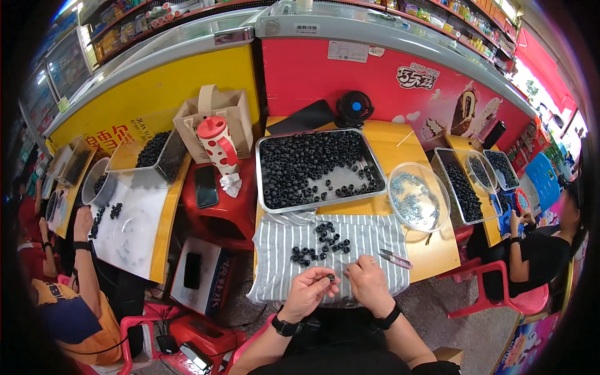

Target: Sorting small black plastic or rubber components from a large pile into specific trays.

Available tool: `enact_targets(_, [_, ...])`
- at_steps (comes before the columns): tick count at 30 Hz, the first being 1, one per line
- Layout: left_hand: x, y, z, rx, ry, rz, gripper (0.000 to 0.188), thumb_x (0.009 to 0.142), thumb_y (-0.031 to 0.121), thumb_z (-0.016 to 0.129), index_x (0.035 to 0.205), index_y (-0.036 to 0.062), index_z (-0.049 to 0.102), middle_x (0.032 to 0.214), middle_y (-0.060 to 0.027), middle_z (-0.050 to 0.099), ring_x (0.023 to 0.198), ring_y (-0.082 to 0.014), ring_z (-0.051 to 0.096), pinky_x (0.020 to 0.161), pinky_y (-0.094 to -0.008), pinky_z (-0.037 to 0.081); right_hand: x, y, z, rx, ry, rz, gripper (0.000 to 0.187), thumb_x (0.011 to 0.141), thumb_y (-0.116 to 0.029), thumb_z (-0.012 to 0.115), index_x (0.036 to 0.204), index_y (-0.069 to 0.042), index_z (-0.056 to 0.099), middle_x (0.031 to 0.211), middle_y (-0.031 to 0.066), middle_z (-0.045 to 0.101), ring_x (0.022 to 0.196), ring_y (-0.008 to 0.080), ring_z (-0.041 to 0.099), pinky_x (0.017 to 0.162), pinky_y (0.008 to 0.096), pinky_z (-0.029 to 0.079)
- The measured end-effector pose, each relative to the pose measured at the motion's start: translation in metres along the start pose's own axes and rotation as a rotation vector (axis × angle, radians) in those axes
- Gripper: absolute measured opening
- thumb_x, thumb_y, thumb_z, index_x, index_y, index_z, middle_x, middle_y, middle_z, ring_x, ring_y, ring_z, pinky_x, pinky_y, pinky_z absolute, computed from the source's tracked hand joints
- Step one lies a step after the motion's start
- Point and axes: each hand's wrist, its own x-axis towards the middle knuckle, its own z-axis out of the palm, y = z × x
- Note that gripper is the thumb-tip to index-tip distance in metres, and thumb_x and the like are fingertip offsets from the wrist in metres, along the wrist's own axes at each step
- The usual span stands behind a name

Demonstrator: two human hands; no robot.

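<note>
My left hand point(307, 291) is closed, pinching a small black round part point(330, 277) between thumb and fingertips. Just beside it, my right hand point(370, 282) has its fingers pressed together; what they hold, if anything, is too small to make out. Both hands are over a grey-and-white striped cloth point(269, 250). Several loose black parts point(325, 240) are scattered on the cloth beyond my hands. To the right of my right hand lie small thread snips point(396, 259). Farther back, a metal tray point(265, 203) holds a great many of the same black parts.
A round see-through tub point(447, 206) of tiny bluish pieces stands right of the tray. Behind are a small black fan point(355, 108) and a pink freezer point(300, 75). On a red stool at left stand a dotted tumbler point(219, 147) and a phone point(206, 185). People work at both sides.
</note>
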Motion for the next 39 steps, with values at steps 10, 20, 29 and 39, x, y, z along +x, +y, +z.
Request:
enact_targets(10, [0.000, -0.001, -0.001, 0.016, 0.028, 0.004, 0.023, 0.095, 0.001, 0.052, 0.117, -0.0027, 0.057, 0.103, -0.0164, 0.066, 0.085, -0.0215, 0.067, 0.071, -0.0277, 0.055, -0.010, -0.010, -0.002, 0.892, 0.103, 0.350, 0.011, 0.079, 0.005, 0.066, 0.089, 0.001, 0.064, 0.080, 0.0087, 0.060, 0.069, 0.0163, 0.059, 0.060, 0.0258, 0.045])
enact_targets(20, [-0.001, 0.001, 0.003, 0.031, 0.020, 0.005, 0.021, 0.095, 0.002, 0.054, 0.115, -0.0037, 0.058, 0.100, -0.0159, 0.067, 0.083, -0.0211, 0.067, 0.069, -0.0273, 0.055, -0.010, 0.004, 0.004, 0.112, 0.045, 0.078, 0.009, 0.074, 0.002, 0.062, 0.082, -0.002, 0.064, 0.075, 0.0177, 0.054, 0.069, 0.0379, 0.056, 0.060, 0.0445, 0.045])
enact_targets(29, [-0.001, -0.001, 0.000, 0.013, 0.026, -0.003, 0.021, 0.094, 0.003, 0.056, 0.113, -0.0035, 0.059, 0.101, -0.0160, 0.067, 0.084, -0.0206, 0.067, 0.070, -0.0281, 0.055, -0.007, 0.019, -0.005, 0.265, 0.096, 0.228, 0.009, 0.076, -0.003, 0.067, 0.084, -0.005, 0.066, 0.073, 0.0134, 0.055, 0.071, 0.0333, 0.059, 0.061, 0.0404, 0.047])
enact_targets(39, [0.000, -0.001, 0.000, 0.040, 0.027, 0.017, 0.021, 0.093, 0.002, 0.058, 0.112, -0.0042, 0.060, 0.101, -0.0141, 0.066, 0.087, -0.0198, 0.065, 0.073, -0.0281, 0.053, -0.010, 0.004, -0.009, 0.847, 0.023, 0.239, 0.011, 0.078, 0.003, 0.069, 0.088, 0.000, 0.067, 0.080, 0.0078, 0.062, 0.070, 0.0153, 0.062, 0.060, 0.0267, 0.048])
